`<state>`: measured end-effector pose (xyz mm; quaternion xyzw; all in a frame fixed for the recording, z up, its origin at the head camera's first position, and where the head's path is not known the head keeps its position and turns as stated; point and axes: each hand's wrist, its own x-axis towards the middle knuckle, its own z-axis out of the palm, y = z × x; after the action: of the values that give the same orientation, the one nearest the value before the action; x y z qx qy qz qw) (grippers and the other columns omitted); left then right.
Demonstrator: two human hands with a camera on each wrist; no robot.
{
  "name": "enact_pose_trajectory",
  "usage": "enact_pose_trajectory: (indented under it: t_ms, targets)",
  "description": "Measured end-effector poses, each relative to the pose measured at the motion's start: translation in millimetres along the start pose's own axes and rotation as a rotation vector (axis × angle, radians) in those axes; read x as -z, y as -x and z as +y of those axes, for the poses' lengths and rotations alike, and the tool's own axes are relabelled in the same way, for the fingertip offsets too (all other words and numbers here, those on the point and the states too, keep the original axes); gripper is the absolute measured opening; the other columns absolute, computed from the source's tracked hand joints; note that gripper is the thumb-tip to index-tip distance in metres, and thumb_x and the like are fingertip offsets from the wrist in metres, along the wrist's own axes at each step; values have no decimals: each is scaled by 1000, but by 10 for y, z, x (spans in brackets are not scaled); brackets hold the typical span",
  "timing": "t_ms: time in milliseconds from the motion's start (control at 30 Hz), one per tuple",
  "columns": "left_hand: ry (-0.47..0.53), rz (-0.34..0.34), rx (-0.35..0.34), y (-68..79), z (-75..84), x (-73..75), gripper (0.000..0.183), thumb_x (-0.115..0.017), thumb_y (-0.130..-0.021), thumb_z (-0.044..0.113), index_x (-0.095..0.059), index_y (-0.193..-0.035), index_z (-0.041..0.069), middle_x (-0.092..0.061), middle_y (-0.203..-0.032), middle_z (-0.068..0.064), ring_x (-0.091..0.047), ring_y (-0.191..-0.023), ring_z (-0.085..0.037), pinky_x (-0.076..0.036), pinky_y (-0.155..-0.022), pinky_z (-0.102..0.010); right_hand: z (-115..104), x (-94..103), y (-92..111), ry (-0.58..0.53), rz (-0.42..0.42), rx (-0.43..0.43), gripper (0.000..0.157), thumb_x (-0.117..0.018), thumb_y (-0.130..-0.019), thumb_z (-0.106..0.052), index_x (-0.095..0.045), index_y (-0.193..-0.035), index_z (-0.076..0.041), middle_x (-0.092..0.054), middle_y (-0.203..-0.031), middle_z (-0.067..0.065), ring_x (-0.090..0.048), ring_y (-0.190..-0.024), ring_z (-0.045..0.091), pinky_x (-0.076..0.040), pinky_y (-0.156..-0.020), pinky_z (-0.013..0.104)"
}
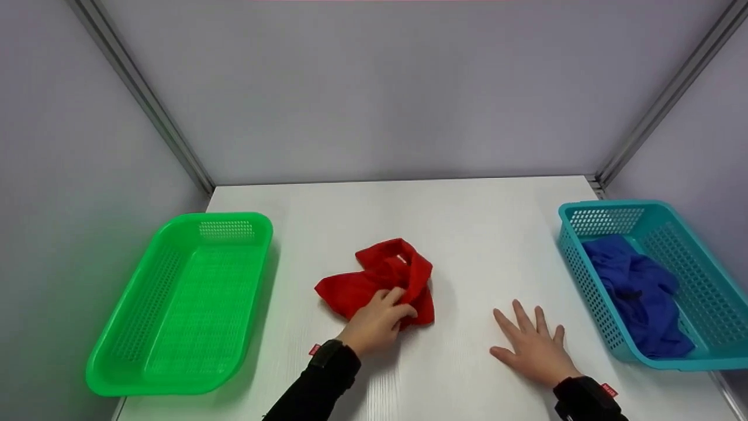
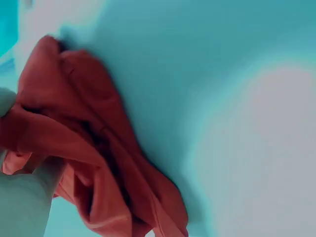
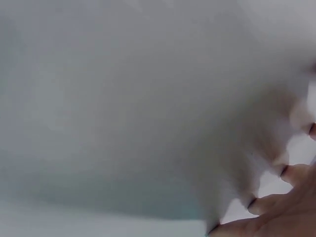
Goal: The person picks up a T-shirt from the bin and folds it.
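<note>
A crumpled red cloth (image 1: 374, 280) with a small white patch lies in the middle of the white table. My left hand (image 1: 377, 321) pinches a fold of it at its near side. In the left wrist view the thumb and a fingertip show on either side of the bunched cloth (image 2: 94, 143); the other fingers are hidden. To the right, apart from the cloth, my right hand (image 1: 534, 348) is palm down with its fingers spread and holds nothing. In the right wrist view several fingertips of that hand (image 3: 286, 212) show at the lower right.
A green plastic basket (image 1: 245, 351) with nothing in it stands on the left. On the right is a teal basket (image 1: 590, 286) holding a crumpled blue cloth (image 1: 637, 298). Grey walls (image 1: 409, 88) enclose the table (image 1: 491, 216) at the back and sides.
</note>
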<state>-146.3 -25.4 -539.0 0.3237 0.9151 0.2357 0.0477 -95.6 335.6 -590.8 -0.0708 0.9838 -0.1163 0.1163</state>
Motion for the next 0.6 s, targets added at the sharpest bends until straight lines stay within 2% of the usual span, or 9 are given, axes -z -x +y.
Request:
enact_pose_trajectory:
  t_ms: [133,200,267,333,400,533,600]
  targets:
    - [-200,-61,-125,78,40,-76,28,-68,-96,9,-76,-116,25,-54,-135,1,-51,-132,-38,-46,-109,-46,-47,71,-57,-12,-52,-11,87,-57,-91,-71,-38,-159,-20,-18,-165,27,-9,-144,67,-10,-95,91]
    - [-247,-87,-173,117,64,-95,28,-69,-95,11,-76,-117,26,-53,-142,1,-49,-134,-40,-42,-113,-50,-89,128,-88,-16,-71,-10,88,-60,-90,-69,-39,-158,-17,-21,-163,30,-12,-140,71,-12,-95,91]
    - [-252,-109,-203,149,86,-101,30,-68,-95,12,-74,-120,28,-50,-146,3,-47,-136,-39,-40,-114,-51,-143,184,-125,-15,-69,-1,86,-63,-92,-64,-38,-158,-16,-23,-162,31,-16,-140,70,-15,-96,90]
    - [-210,-109,-225,169,105,-102,36,-66,-94,9,-72,-125,28,-50,-148,5,-47,-136,-34,-40,-114,-47,-217,233,-180,-21,-40,30,82,-68,-93,-54,-36,-159,-17,-26,-162,29,-21,-140,68,-17,-98,89]
    - [-126,-105,-215,178,119,-102,43,-62,-93,4,-67,-130,26,-51,-146,7,-47,-136,-27,-40,-115,-42,-319,268,-255,-33,8,92,83,-73,-93,-42,-31,-161,-20,-28,-163,26,-26,-142,63,-21,-100,86]
    - [67,-103,-102,186,134,-105,54,-61,-91,-1,-53,-139,24,-55,-139,11,-51,-130,-15,-43,-112,-33,-585,305,-439,-48,89,288,99,-83,-86,-20,-22,-164,-29,-22,-168,15,-30,-145,55,-26,-106,79]
    - [109,-106,-48,190,135,-112,60,-63,-90,0,-46,-142,24,-56,-138,11,-53,-127,-14,-45,-110,-32,-719,309,-518,-41,109,395,106,-85,-83,-13,-20,-164,-32,-19,-170,10,-28,-147,53,-27,-108,77]
